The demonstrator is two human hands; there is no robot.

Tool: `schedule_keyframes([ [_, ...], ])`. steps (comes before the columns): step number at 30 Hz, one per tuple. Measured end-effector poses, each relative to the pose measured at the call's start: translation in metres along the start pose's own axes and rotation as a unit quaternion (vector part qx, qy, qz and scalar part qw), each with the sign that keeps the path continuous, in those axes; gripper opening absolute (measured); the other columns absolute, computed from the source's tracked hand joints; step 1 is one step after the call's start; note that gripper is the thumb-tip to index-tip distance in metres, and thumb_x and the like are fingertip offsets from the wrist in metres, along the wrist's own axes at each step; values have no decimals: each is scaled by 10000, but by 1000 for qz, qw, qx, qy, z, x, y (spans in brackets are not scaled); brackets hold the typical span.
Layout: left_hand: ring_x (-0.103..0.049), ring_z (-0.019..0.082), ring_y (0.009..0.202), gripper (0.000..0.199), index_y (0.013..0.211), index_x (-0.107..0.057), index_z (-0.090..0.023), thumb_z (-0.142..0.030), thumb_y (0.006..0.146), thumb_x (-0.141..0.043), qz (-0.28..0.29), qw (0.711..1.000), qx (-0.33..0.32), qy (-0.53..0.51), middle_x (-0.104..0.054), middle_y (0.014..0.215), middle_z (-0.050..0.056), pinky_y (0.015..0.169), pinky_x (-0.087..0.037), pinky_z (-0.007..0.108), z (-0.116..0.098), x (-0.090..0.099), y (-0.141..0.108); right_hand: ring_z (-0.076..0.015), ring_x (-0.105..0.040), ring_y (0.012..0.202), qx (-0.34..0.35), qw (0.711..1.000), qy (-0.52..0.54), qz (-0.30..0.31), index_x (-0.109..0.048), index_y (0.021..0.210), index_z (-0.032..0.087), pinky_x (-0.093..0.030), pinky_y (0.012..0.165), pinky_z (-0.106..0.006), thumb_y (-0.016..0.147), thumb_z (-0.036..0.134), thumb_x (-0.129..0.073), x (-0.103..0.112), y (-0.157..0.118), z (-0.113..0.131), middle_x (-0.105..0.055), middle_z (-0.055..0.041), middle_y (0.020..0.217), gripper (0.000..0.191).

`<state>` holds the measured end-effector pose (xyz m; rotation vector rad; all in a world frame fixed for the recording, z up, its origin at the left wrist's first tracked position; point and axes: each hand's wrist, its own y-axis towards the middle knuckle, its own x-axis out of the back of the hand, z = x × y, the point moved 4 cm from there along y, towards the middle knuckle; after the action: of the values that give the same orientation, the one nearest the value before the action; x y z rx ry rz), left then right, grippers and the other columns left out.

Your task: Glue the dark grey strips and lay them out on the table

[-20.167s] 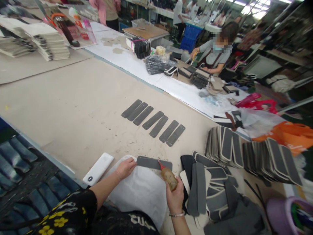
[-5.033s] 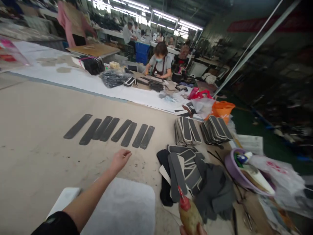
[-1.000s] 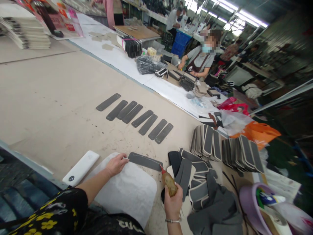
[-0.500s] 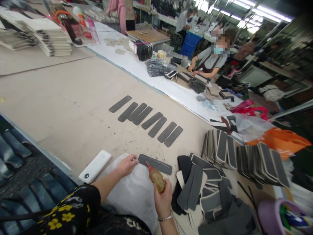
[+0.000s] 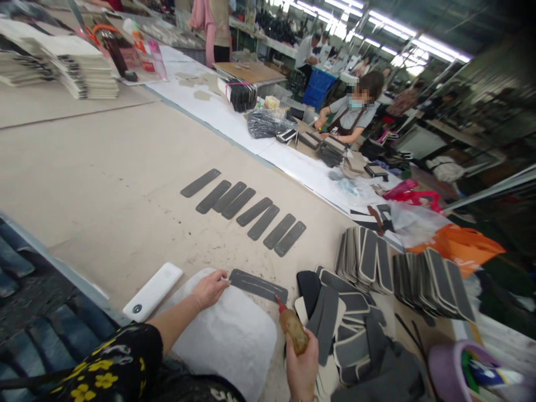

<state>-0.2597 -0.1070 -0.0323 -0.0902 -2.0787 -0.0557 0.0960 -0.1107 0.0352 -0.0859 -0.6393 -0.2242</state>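
In my right hand (image 5: 302, 363) is a squeeze glue bottle (image 5: 294, 329), tilted, its red nozzle at the right end of a dark grey strip (image 5: 258, 286). Thin pale lines of glue run along that strip, which lies flat on the table. My left hand (image 5: 210, 289) has its fingers drawn together at the strip's left end. A white rounded sheet (image 5: 226, 329) lies beneath my left hand and forearm. Beyond, several similar grey strips (image 5: 238, 200) lie in a slanting row, some overlapping.
Left of me lies a white power-bank-like device (image 5: 154, 291). To the right are a loose heap of grey pieces (image 5: 355, 329), stacks of edged panels (image 5: 362, 259) and a purple tub (image 5: 446, 368). Across the table a masked co-worker (image 5: 352, 114) handles pieces. Pale stacks (image 5: 79, 67) stand far left.
The bottle in my right hand has moved right along the strip, from near its left end to its right end, and a longer glue line shows. The whole view has shifted slightly.
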Motion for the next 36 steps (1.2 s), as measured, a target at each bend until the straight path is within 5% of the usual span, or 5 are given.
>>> schedule_keyframes([
  [5, -564, 176, 899, 286, 1002, -688, -245, -251, 911, -417, 7, 1000, 7, 8, -573, 1110, 74, 783, -467, 279, 1, -2, 0, -296, -593, 930, -28, 999, -41, -8, -542, 1100, 159, -479, 808, -419, 655, 601, -652, 1, -5, 7, -615, -127, 1034, 636],
  [11, -559, 175, 899, 283, 1012, -683, -237, -256, 919, -417, 7, 1000, 4, 9, -573, 1100, 80, 782, -462, 284, -1, 0, -1, -260, -613, 929, 78, 993, -8, 93, -538, 1091, 169, -505, 794, -386, 717, 492, -651, -63, -13, 52, -632, -114, 1027, 507],
  [17, -560, 180, 886, 279, 1021, -681, -230, -229, 908, -426, 6, 1000, -4, 4, -574, 1091, 86, 772, -463, 291, -2, 2, -1, -251, -591, 926, 143, 983, -21, 115, -518, 1084, 173, -499, 816, -416, 771, 421, -612, -102, -8, 76, -604, -114, 1004, 411],
  [36, -573, 179, 885, 261, 996, -696, -240, -186, 871, -473, 6, 1000, -2, 14, -582, 1108, 80, 761, -470, 281, 0, -1, 1, -241, -611, 929, 106, 987, -18, 123, -499, 1092, 186, -516, 799, -394, 769, 422, -606, -100, -23, 67, -611, -100, 1011, 414],
])
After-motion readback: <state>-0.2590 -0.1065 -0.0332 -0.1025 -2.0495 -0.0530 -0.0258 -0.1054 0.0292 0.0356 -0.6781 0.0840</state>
